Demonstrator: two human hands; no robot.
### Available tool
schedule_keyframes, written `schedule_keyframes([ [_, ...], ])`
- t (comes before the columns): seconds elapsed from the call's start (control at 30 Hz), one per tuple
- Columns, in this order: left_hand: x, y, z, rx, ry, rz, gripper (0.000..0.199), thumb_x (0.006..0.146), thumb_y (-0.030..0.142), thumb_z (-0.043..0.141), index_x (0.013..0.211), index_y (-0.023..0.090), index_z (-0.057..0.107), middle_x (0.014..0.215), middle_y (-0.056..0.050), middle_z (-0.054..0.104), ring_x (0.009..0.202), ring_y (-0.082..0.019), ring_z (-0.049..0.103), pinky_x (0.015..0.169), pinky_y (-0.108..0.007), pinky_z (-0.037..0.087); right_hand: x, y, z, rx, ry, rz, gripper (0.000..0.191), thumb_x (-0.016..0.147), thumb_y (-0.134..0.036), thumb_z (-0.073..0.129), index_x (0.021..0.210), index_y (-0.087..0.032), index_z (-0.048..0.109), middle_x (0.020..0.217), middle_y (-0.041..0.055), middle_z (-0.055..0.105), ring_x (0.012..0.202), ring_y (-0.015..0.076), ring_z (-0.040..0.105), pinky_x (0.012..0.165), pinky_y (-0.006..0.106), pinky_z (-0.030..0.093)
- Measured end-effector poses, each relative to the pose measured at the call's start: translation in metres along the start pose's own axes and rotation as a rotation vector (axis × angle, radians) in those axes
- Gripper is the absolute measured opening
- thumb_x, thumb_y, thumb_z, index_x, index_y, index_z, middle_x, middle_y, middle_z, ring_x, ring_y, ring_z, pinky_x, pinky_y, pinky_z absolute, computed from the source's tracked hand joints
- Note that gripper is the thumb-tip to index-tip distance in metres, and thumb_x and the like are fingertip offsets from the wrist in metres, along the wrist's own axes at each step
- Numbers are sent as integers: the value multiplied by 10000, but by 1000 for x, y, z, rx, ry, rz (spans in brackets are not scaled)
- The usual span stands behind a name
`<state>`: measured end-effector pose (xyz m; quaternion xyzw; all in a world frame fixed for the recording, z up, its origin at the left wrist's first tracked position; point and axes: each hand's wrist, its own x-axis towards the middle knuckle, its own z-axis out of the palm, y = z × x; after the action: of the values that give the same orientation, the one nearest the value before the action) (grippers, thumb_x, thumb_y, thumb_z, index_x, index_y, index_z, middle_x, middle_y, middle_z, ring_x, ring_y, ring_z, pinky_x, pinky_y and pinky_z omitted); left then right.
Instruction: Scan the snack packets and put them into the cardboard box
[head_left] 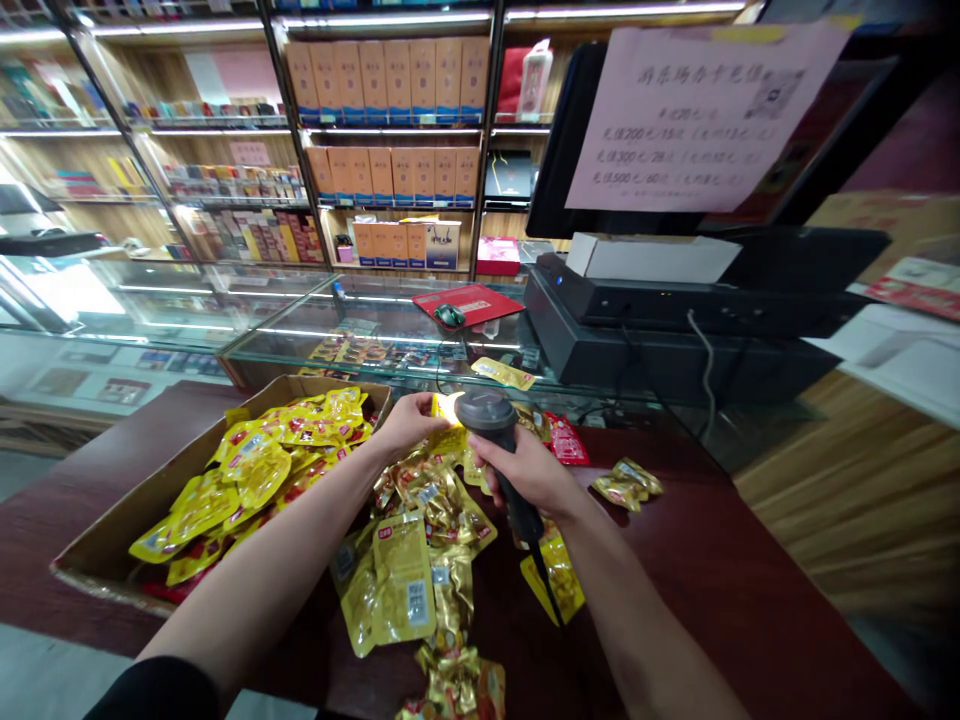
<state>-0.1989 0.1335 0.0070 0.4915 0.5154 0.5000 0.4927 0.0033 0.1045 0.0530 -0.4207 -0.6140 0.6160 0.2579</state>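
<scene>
My right hand is wrapped round the handle of a black barcode scanner. The scanner's head points left and throws bright light onto a yellow snack packet. That packet is pinched in my left hand, close in front of the scanner. Below both hands lies a pile of gold and yellow snack packets on the dark red table. A flat gold pouch with a printed code lies at the near side of the pile. The scanner's cable hangs down over another yellow packet.
At left stands an open cardboard box filled with yellow packets. A red packet and a gold packet lie right of the scanner. Behind are a glass counter, a red mouse pad and a black cash register.
</scene>
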Motion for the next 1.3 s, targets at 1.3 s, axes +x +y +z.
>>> schedule_keyframes([
  [1.3,-67,54,-52,406,136,210,477,597,440,829,937,138,685,826,-39,687,756,-151,623,724,-271,492,-21,-17,-32,101,46,-198,378,797,-533,671,739,-172,577,476,-50,531,354,81,487,376,197,403],
])
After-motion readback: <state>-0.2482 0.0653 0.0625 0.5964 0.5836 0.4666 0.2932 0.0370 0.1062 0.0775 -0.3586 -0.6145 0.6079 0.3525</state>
